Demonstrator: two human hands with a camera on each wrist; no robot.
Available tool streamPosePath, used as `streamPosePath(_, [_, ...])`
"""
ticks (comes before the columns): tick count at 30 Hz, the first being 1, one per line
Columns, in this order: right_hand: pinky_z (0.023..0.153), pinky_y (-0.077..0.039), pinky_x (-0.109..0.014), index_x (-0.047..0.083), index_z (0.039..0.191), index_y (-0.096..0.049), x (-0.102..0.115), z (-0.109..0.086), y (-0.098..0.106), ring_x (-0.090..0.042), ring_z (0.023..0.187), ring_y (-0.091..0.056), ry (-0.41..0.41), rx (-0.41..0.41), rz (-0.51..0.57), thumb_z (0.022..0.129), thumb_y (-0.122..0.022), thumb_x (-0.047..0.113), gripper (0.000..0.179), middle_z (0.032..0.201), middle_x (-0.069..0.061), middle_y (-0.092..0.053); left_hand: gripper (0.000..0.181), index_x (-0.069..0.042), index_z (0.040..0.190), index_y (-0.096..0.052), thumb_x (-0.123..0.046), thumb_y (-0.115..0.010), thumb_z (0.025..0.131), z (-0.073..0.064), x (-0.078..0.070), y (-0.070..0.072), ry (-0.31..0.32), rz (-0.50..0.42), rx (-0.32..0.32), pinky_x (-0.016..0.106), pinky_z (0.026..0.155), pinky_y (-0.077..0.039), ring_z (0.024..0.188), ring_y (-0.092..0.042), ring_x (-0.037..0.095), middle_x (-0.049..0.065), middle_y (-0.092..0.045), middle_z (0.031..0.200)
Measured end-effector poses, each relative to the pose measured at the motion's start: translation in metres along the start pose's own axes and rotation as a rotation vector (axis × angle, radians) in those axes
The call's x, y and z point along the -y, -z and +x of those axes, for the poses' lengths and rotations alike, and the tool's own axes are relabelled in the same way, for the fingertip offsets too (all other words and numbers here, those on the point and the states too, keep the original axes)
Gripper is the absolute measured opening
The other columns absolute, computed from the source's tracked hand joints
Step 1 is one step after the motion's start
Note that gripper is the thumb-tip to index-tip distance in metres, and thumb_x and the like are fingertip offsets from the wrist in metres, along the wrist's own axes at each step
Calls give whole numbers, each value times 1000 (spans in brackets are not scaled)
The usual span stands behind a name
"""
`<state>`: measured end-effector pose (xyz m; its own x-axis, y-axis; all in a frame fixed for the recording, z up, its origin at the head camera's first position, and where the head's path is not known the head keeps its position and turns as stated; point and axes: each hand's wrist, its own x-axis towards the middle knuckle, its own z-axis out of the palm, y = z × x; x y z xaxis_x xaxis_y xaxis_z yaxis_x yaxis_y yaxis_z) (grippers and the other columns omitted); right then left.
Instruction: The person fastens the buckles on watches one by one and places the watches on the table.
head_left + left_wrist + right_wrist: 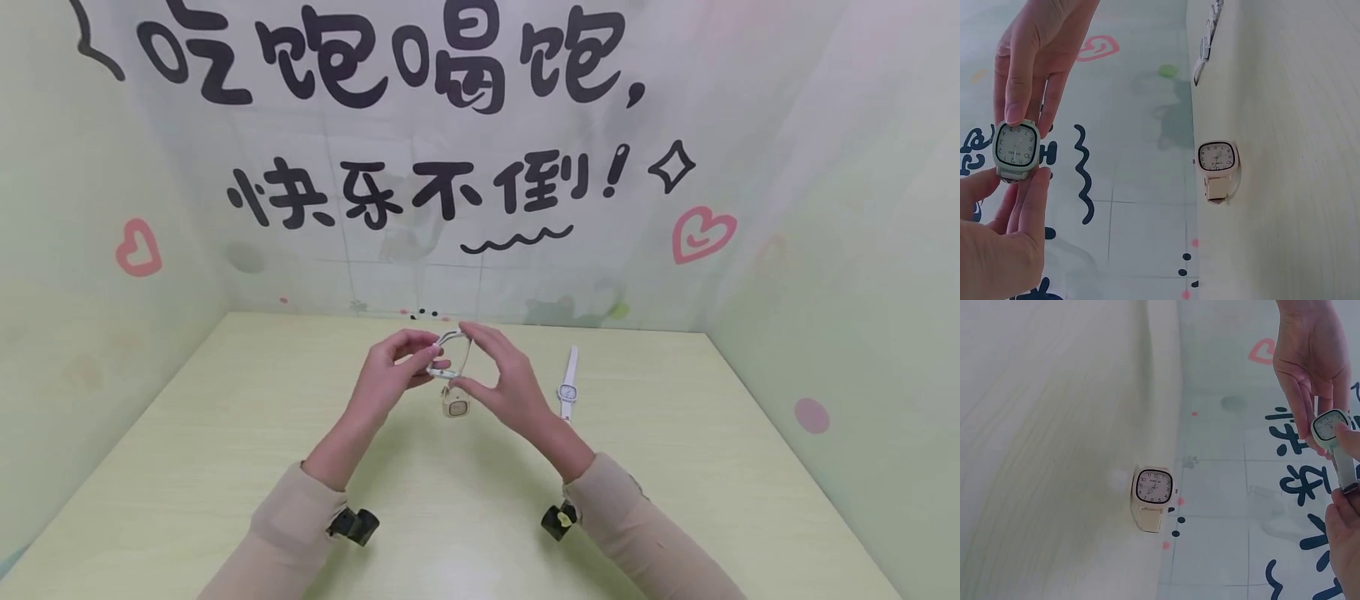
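A pale green wristwatch (pixel 1017 147) with a squarish dial and a dark ring is held up between both hands over the table's far middle. Its strap forms a loop in the head view. My left hand (pixel 382 371) pinches one side of it with thumb and fingers. From the other side my right hand (pixel 513 383) grips it, thumb below and fingertips at the top of the loop. Just below the hands, a beige wristwatch (pixel 456 407) stands on the table with its dial facing me. To the right of the right hand lies a white wristwatch (pixel 567 392), strap stretched out straight.
The pale wooden table (pixel 225 442) ends at a back wall (pixel 300 275) with large dark lettering and is flanked by side walls. Small black cameras (pixel 354 526) sit on both wrists by the beige sleeves (pixel 288 525).
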<state>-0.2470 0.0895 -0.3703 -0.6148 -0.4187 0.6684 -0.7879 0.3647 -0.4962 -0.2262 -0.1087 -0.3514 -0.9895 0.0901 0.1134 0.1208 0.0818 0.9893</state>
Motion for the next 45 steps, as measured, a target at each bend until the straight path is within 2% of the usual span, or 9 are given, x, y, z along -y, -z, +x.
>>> streamPosePath(3, [111,-47,-37,2,143,-50,-1,1,1,-28,133,-55,-8,-11,37,83,-81,8,68,142,-15,-57,38,-1,136,-57,-17,-58,101,-1,-1,2,-8,27,34,24,88,-59,97,-72,9,24,-62,127])
streamPosePath(9, [111,-45,-31,1,143,-50,-2,1,2,-28,134,-54,-80,-20,179,85,-77,4,65,143,-16,-57,41,0,142,-52,-13,-54,103,-2,-3,10,-61,64,150,30,98,-56,105,-67,2,24,-56,142])
streamPosePath(13, [111,-45,-34,0,143,-49,-2,2,4,-30,134,-55,-133,-19,266,88,-74,3,61,144,-18,-56,47,-2,146,-47,-10,-55,101,-1,-2,16,-113,98,232,38,105,-52,119,-65,13,23,-54,145])
streamPosePath(17, [111,-46,-36,0,144,-49,-1,3,5,-31,133,-56,-180,1,305,90,-71,3,58,145,-18,-55,51,-2,149,-42,-9,-57,100,0,1,19,-136,94,276,34,106,-51,133,-55,31,22,-47,151])
streamPosePath(21, [111,-46,-34,1,144,-49,-2,4,5,-28,134,-55,-203,47,298,92,-70,5,57,146,-15,-55,53,-2,150,-41,-9,-58,100,1,4,21,-156,103,282,30,104,-52,137,-49,39,20,-43,154])
streamPosePath(26, [111,-46,-37,0,144,-49,-5,6,4,-29,133,-56,-182,121,275,93,-68,7,55,146,-16,-55,55,-5,149,-43,-9,-63,98,4,4,26,-167,150,291,35,103,-54,139,-47,39,17,-44,154])
streamPosePath(30, [112,-45,-39,-1,146,-47,-9,8,4,-29,135,-54,-173,180,266,94,-67,8,56,148,-15,-53,53,-2,146,-47,-8,-65,96,7,4,30,-171,186,293,37,104,-53,137,-49,40,19,-49,150])
streamPosePath(36, [114,-43,-42,4,147,-46,-11,14,3,-29,138,-51,-197,244,244,96,-66,14,56,151,-13,-49,53,-1,143,-51,-8,-68,94,11,4,36,-150,249,268,42,111,-45,135,-52,38,20,-54,146])
streamPosePath(45, [114,-44,-46,9,147,-49,-16,20,-6,-30,136,-52,-229,302,162,97,-66,20,54,150,-9,-51,51,-1,141,-53,-9,-69,93,15,10,43,-114,325,229,45,112,-45,134,-53,37,21,-56,143])
